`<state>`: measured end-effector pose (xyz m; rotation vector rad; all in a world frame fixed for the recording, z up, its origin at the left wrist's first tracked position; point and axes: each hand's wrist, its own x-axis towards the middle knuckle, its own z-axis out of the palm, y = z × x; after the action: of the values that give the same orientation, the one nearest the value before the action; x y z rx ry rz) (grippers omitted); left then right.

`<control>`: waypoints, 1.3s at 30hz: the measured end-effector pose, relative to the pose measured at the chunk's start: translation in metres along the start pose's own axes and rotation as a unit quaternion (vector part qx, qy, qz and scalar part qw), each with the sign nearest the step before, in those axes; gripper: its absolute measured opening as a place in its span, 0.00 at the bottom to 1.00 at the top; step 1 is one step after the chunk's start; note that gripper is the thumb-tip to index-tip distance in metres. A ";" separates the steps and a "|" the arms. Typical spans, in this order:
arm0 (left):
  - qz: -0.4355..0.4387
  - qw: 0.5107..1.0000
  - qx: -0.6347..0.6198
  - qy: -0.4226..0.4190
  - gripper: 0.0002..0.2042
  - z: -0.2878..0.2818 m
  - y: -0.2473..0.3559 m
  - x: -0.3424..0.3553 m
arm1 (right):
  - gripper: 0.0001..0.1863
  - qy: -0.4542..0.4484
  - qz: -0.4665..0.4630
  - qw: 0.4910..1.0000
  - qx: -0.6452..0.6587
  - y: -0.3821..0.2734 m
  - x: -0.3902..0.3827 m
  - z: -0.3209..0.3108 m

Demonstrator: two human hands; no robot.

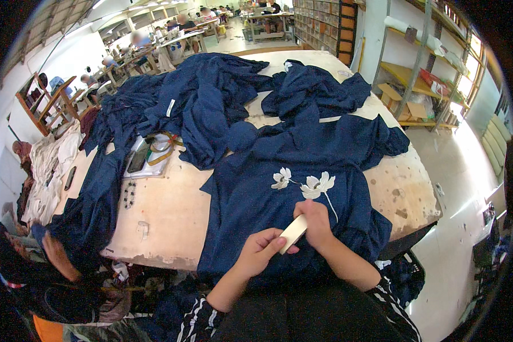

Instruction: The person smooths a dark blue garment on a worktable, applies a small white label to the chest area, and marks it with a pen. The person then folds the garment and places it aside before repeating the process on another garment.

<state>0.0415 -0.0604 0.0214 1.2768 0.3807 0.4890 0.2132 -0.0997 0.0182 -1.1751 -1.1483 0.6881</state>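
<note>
A pale cream roll of tape (293, 233), seen mostly edge-on, is gripped between the thumb and fingers of my left hand (259, 251). My right hand (314, 221) is closed at the roll's upper end; its fingertips are partly hidden, so whether they pinch a loose end of tape cannot be made out. Both hands are over a dark blue garment (245, 199) spread on the table. Just beyond my right hand, white embroidered flowers (316, 185) with a thin stem decorate the cloth.
More dark blue garments (205, 97) lie heaped across the pale worktable (159, 222). A phone (137, 159) and a yellow measuring tape (164, 149) rest at left. Another person's arm (60, 256) reaches in at the left edge. Shelving (413, 85) stands at right.
</note>
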 end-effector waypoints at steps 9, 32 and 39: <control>0.041 0.998 0.043 0.026 0.12 0.001 0.005 0.003 | 0.26 0.107 0.041 0.985 0.132 0.011 0.016 0.000; 0.001 0.999 0.020 -0.032 0.15 0.006 -0.005 0.004 | 0.19 -0.141 -0.238 0.924 -0.265 -0.020 -0.003 -0.015; 0.020 0.997 0.058 -0.054 0.12 0.011 0.005 0.001 | 0.18 -0.086 -0.245 0.951 -0.169 -0.014 -0.007 -0.016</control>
<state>0.0472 -0.0678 0.0293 1.4192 0.2959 0.4353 0.2239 -0.1158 0.0299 -1.0583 -1.6788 0.2162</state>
